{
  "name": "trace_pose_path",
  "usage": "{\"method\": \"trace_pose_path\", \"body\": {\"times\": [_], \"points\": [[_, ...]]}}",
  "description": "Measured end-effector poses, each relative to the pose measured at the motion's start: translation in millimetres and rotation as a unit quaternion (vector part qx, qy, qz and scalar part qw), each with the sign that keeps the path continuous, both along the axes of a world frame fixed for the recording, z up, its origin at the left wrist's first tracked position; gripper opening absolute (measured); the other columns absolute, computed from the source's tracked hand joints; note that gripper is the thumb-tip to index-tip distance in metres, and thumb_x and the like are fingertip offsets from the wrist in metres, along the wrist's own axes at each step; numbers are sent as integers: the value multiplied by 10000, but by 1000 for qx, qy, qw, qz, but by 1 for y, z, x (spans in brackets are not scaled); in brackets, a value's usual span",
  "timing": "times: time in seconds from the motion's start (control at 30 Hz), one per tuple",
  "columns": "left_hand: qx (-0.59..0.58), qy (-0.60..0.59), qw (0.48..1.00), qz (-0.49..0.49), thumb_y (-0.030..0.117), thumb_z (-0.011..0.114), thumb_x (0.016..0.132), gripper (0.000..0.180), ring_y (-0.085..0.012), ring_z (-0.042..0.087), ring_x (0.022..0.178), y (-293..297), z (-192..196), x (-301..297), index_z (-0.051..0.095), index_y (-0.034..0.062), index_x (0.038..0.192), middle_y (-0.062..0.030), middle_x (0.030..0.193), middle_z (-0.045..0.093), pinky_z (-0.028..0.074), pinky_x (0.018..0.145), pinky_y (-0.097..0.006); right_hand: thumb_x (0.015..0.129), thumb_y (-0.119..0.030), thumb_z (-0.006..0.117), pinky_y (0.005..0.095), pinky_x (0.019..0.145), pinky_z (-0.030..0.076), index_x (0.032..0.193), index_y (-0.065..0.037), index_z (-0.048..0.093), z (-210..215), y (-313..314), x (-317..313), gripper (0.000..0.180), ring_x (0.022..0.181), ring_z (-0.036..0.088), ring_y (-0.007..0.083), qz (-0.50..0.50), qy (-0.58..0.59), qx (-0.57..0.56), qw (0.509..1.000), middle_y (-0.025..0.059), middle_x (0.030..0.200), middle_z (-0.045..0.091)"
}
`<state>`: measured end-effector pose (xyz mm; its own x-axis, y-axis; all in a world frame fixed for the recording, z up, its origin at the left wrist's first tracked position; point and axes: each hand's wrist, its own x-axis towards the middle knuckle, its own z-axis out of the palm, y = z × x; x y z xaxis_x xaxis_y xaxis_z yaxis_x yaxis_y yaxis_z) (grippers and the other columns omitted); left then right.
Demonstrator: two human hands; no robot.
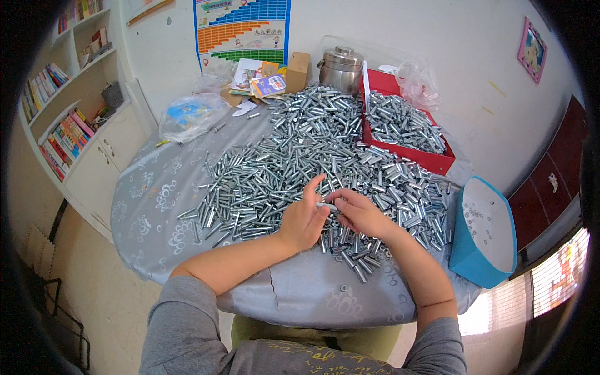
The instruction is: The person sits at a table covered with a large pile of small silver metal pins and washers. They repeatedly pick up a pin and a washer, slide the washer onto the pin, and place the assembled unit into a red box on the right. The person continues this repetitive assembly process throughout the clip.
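Note:
My left hand (302,220) holds a short silver anchor bolt (325,205) between thumb and fingers, with the index finger raised. At the bolt's other end, my right hand (359,212) has its fingers curled and pinched together against it. What exactly the right fingertips grip is too small to make out. Both hands are over the near side of a wide heap of silver metal bolts and sleeves (262,175). Several loose sleeves (357,265) lie just in front of my right hand on the grey patterned tablecloth (250,300).
At the right edge stands a blue box (481,265) with small metal rings inside. A red box (431,162) full of metal sleeves sits behind the heap, beside a steel pot (341,72). Books (269,85) and a plastic bag (194,117) lie at the back left.

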<state>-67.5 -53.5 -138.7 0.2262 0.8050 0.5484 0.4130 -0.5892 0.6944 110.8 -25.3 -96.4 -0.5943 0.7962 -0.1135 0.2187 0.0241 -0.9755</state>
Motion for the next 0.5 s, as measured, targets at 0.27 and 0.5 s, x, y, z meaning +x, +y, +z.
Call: {"method": "trace_pose_path", "body": {"times": [0.27, 0.5], "points": [[23, -3, 1000, -3, 491, 289, 921, 661, -313, 552, 555, -1, 1, 2, 211, -29, 1321, -101, 675, 558, 389, 485, -393, 874, -188, 484, 210, 385, 331, 1236, -51, 379, 1, 2, 4, 401, 477, 426, 70, -16, 20, -46, 999, 21, 721, 495], [22, -2, 1000, -7, 450, 300, 931, 628, -300, 545, 541, 0, 2, 1, 202, -34, 1319, -91, 665, 553, 380, 474, -387, 902, -221, 453, 209, 371, 351, 1225, -66, 413, -13, 9, 4, 361, 447, 430, 70, -73, 49, 25, 996, 12, 768, 484]]}}
